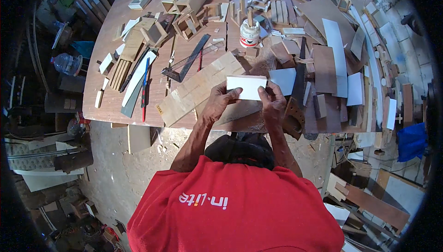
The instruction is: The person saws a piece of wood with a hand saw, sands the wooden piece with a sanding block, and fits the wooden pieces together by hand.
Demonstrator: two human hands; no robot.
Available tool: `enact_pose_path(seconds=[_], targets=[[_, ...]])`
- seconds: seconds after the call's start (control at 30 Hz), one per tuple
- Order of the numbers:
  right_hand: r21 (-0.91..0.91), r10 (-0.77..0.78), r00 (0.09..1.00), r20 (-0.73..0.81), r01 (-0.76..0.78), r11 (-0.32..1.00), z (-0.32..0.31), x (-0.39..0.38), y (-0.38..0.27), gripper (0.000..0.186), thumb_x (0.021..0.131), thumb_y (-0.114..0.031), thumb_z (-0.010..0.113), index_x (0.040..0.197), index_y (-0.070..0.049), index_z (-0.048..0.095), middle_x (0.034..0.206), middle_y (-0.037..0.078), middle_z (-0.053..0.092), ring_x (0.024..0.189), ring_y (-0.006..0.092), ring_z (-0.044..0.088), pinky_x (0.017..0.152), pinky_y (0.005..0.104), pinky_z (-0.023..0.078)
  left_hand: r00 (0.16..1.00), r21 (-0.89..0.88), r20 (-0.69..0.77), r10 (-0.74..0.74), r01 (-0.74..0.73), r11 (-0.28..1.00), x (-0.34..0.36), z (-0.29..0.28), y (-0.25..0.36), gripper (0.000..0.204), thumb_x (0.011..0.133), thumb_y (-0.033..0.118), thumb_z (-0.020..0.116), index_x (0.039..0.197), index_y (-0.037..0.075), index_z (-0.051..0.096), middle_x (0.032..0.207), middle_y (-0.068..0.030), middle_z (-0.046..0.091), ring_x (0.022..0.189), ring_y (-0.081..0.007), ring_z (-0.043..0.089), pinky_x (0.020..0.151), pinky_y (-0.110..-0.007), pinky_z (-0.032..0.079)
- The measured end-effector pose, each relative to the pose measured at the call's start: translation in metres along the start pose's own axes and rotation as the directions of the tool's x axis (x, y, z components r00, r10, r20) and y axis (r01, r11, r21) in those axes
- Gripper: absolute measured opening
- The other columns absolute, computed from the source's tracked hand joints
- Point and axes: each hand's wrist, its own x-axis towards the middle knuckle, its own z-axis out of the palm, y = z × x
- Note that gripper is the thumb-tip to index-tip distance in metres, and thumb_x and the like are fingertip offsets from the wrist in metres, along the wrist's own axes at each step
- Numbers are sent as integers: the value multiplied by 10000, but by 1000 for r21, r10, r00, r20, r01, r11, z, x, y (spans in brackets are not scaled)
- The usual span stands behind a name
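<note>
A small white rectangular board (246,86) with a brown edge is held level above the near side of the table. My left hand (222,99) closes on its left end, thumb on the white face. At its right end my right hand (273,100) grips it the same way; the fingers behind it are hidden. Beneath and to the left of the left hand lies a long pale laminated wood plank (191,94), slanting across the table. A handsaw (293,117) with a brown handle lies just right of my right hand, and a white panel (282,80) rests beyond that hand.
On the brown tabletop (154,87) are a carpenter's square (187,60), a red-and-black marking tool (144,93) and a white tub (249,35) with a wooden stick in it. Small wooden boxes (188,25) stand at the back left. Offcuts and panels (325,67) crowd the right side.
</note>
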Motion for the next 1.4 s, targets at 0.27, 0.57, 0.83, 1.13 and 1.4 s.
enact_pose_path(seconds=[0.27, 0.57, 0.83, 1.13, 1.4], targets=[[-92, -32, 999, 28, 35, 995, -2, 2, 0, 340, 887, -150, 655, 1181, 16, 610, 1037, 129, 680, 923, 180, 645, 822, 316, 518, 997, -109, 1, -74, 73, 991, -1, 0, 2, 402, 864, 232, 728, 1201, 48, 611, 1065, -73, 661, 941, -169, 632, 814, -326, 552], [-168, 43, 994, 102, -25, 985, -8, 4, 0, 392, 871, -141, 650, 1247, -41, 597, 886, 52, 648, 790, 111, 581, 710, 264, 469, 999, 70, -54, 0, 4, 998, -1, 1, 6, 385, 866, 285, 717, 1148, 35, 643, 970, -51, 668, 842, -127, 618, 719, -277, 532], [-208, 17, 968, 249, 36, 978, -14, 10, 8, 395, 857, -129, 652, 1243, -65, 601, 989, 66, 645, 834, 143, 609, 735, 287, 485, 999, 138, -16, 52, -49, 989, -1, -10, 1, 345, 870, 210, 705, 1138, 3, 639, 963, -83, 680, 837, -146, 635, 736, -284, 530], [-365, -2, 985, 170, 64, 929, -29, 8, 54, 262, 848, -110, 658, 1095, -24, 660, 957, 119, 686, 846, 196, 660, 748, 326, 514, 986, 319, 13, 167, -162, 934, -13, -33, 3, 261, 883, 30, 620, 1131, -52, 607, 1009, -122, 704, 921, -138, 644, 825, -289, 512], [-480, 65, 962, 264, 73, 874, -39, 26, 97, 148, 848, -126, 657, 899, 13, 655, 782, 97, 671, 706, 196, 652, 656, 312, 500, 906, 868, 143, 399, -309, 388, -17, -27, -8, 306, 818, 39, 678, 1110, -10, 600, 982, -164, 671, 867, -314, 659, 752, -368, 520]])
